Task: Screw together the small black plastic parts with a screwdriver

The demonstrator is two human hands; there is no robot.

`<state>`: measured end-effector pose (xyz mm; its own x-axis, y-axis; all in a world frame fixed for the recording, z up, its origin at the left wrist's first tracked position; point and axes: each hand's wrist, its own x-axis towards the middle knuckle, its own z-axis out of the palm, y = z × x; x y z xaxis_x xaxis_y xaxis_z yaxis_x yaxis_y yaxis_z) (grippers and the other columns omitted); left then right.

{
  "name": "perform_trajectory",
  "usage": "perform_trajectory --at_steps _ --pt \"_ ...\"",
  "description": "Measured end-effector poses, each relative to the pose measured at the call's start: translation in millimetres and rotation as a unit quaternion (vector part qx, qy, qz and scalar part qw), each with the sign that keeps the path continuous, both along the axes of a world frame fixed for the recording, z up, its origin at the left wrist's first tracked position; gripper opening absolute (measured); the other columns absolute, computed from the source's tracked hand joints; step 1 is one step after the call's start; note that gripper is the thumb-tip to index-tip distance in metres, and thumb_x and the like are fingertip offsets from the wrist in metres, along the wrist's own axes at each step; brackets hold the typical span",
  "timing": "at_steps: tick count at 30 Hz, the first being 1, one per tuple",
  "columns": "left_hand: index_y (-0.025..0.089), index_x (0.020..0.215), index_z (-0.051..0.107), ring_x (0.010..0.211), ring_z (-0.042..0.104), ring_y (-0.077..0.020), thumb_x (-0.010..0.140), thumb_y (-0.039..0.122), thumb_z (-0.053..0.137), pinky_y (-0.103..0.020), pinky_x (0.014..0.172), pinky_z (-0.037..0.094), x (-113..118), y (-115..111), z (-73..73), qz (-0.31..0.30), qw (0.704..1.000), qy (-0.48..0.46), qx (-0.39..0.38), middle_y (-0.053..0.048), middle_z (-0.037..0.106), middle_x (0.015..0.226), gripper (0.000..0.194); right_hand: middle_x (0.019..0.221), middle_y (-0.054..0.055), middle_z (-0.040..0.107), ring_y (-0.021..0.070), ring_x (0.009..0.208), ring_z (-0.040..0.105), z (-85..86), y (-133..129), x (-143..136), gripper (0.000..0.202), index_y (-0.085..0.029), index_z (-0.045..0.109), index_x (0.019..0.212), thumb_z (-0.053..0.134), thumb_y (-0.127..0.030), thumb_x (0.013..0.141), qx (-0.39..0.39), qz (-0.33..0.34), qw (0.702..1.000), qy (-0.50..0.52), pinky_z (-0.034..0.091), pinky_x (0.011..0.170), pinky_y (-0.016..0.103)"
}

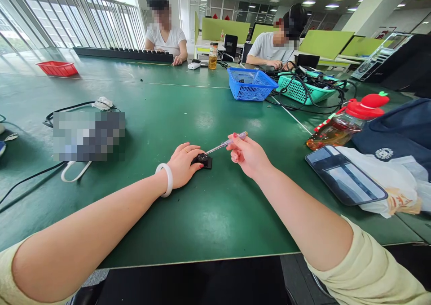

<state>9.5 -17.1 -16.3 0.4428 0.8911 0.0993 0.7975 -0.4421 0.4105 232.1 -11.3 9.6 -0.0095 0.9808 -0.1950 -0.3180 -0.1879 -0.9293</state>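
Near the middle of the green table [208,224], a small black part [208,163] lies flat on the surface. My left hand [183,165], with a white band at the wrist, grips this part between thumb and fingers from its left side. A thin screwdriver [224,145] with a clear handle is held in my right hand [247,156], its fingers closed round the handle. The shaft slants down to the left, and its tip is at the top of the black part. Whether the tip touches a screw is too small to tell.
Blue basket [252,89] and green basket [303,91] with black cables stand ahead to the right. At right are a phone [346,174], a red-lidded bottle [336,127] and bags. A red tray [58,68] and a blurred object [89,136] lie left. Two people sit across the table.
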Motion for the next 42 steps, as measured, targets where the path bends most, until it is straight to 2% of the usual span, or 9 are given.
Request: perform_trajectory --at_steps 4,9,13,15,21,26,31,35,42 --pt "0.023 0.129 0.063 0.147 0.034 -0.0329 0.095 0.035 0.051 -0.057 0.124 0.027 -0.5 0.6 -0.9 -0.001 1.0 0.003 0.004 -0.008 0.056 0.145 0.038 0.067 0.0 0.067 0.006 0.039 0.048 -0.1 -0.9 0.5 0.021 -0.018 0.067 0.094 0.058 -0.037 0.098 -0.014 0.015 1.0 -0.012 0.04 0.04 0.02" --pt "0.022 0.13 0.063 0.148 0.031 -0.034 0.095 0.036 0.052 -0.058 0.124 0.025 0.4 -0.7 0.9 0.009 1.0 0.004 -0.009 -0.009 0.055 0.146 0.038 0.079 0.001 0.069 0.0064 0.053 0.063 -0.1 0.0 0.6 0.014 -0.015 0.069 0.086 0.061 -0.022 0.095 -0.002 -0.026 0.999 -0.02 0.053 0.05 0.018" --pt "0.023 0.129 0.063 0.148 0.032 -0.0333 0.095 0.037 0.052 -0.057 0.124 0.026 -0.1 -0.5 0.0 0.006 1.0 -0.002 -0.001 -0.009 0.056 0.145 0.038 0.08 0.001 0.072 0.0084 0.057 0.066 -0.5 1.2 -0.3 0.004 -0.017 0.066 0.089 0.064 -0.019 0.093 0.005 -0.038 0.999 -0.02 0.057 0.056 0.019" --pt "0.024 0.129 0.063 0.148 0.032 -0.0326 0.095 0.037 0.052 -0.056 0.124 0.026 -0.4 -0.3 -0.6 0.004 1.0 -0.002 0.0 -0.008 0.056 0.145 0.038 0.078 0.0 0.072 0.008 0.055 0.065 -0.4 1.0 -1.5 0.002 -0.019 0.064 0.091 0.065 -0.02 0.092 0.008 -0.046 0.999 -0.022 0.056 0.055 0.019" --pt "0.025 0.129 0.064 0.148 0.032 -0.0319 0.095 0.037 0.053 -0.056 0.125 0.024 0.9 -0.9 1.3 0.0 1.0 0.0 0.0 -0.008 0.057 0.144 0.037 0.073 -0.002 0.069 0.0073 0.054 0.064 0.9 0.9 -2.4 0.011 -0.019 0.061 0.084 0.07 -0.023 0.089 0.013 -0.075 0.997 -0.015 0.056 0.056 0.018" --pt "0.025 0.128 0.065 0.148 0.032 -0.0319 0.095 0.035 0.054 -0.056 0.125 0.023 1.8 -1.8 2.9 0.002 1.0 -0.003 -0.008 -0.008 0.057 0.144 0.036 0.069 -0.002 0.067 0.0071 0.052 0.062 2.3 3.1 2.5 0.011 -0.019 0.059 0.083 0.067 -0.023 0.091 0.013 -0.107 0.994 -0.006 0.054 0.054 0.018" --pt "0.026 0.128 0.066 0.148 0.03 -0.0344 0.095 0.037 0.054 -0.058 0.124 0.025 1.0 -1.6 -2.0 0.015 1.0 -0.013 -0.001 -0.007 0.056 0.144 0.036 0.063 -0.003 0.065 0.0073 0.049 0.06 4.1 1.8 3.8 0.018 -0.019 0.056 0.078 0.067 -0.026 0.09 0.091 -0.137 0.986 -0.036 0.05 0.05 0.018" --pt "0.026 0.129 0.065 0.148 0.03 -0.0348 0.095 0.038 0.054 -0.059 0.124 0.025 -0.6 -0.8 -3.5 0.006 1.0 -0.011 -0.003 -0.006 0.055 0.145 0.037 0.062 -0.004 0.064 0.0083 0.052 0.061 1.9 -0.5 2.5 0.016 -0.02 0.058 0.081 0.069 -0.029 0.088 0.146 -0.128 0.979 -0.059 0.052 0.052 0.019" --pt "0.026 0.128 0.065 0.149 0.028 -0.0353 0.096 0.036 0.053 -0.06 0.124 0.024 1.1 -1.7 1.4 0.008 1.0 -0.007 -0.017 -0.007 0.054 0.146 0.036 0.064 -0.005 0.066 0.0093 0.055 0.064 -3.6 1.1 2.6 0.034 -0.02 0.058 0.083 0.078 -0.048 0.079 0.172 -0.123 0.975 -0.064 0.055 0.055 0.022"
